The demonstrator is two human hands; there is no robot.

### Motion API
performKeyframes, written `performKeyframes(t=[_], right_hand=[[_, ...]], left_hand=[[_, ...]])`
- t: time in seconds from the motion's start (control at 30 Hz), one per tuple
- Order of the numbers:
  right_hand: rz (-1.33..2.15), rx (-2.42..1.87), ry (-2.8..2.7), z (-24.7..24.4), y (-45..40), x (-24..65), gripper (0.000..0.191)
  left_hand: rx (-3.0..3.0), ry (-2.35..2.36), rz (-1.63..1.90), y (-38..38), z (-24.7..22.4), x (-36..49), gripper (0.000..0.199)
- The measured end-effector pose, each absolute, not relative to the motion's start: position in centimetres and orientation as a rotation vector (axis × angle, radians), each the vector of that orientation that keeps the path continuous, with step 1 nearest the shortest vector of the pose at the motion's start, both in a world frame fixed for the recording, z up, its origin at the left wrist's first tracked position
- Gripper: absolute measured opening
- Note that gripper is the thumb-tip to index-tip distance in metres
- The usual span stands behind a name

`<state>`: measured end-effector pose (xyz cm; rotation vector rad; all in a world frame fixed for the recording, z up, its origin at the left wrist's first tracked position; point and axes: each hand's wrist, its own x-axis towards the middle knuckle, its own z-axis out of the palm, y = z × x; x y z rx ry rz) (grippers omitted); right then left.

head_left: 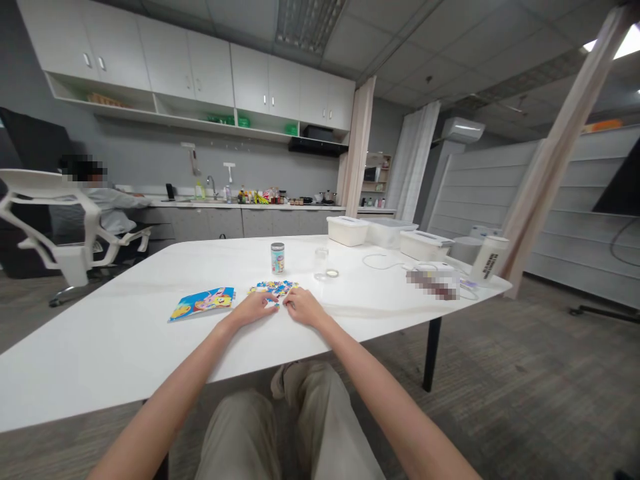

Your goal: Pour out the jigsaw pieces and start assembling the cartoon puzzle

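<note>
A heap of small blue, yellow and white jigsaw puzzle pieces (276, 287) lies on the white table (380, 303), just beyond my hands. My left hand (255, 308) rests at its near left side, thumb and forefinger curled about a tiny coloured puzzle piece (277, 306). Close to it on the right, my right hand (303, 307) has its fingers pinched together; what they hold is too small to make out. A colourful cartoon picture sheet (203, 303) lies left of my left hand. Behind the heap stands a printed can (277, 259) with a grey lid.
Right of the can stand a clear jar (321, 259) and a round lid (332, 273). White storage boxes (347, 231), cables and a white bottle (489, 259) stand at the table's far right. A person sits in a white chair (75, 260) at the left.
</note>
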<state>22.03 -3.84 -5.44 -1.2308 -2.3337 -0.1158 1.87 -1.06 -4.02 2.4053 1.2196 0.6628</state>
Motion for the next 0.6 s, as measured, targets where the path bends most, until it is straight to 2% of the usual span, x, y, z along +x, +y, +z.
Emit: performKeyframes(t=[0.23,0.6], right_hand=[[-0.109,-1.229,-2.337,-5.3,-3.7,21.9,0.023],[-0.043,-1.390,-2.223,-5.3,-3.8,21.8,0.028]], left_hand=[[2.533,1.235,0.612,-0.9,-4.0,1.4,0.029],[2.704,1.259,0.588,0.1,-4.7,1.1,0.033]])
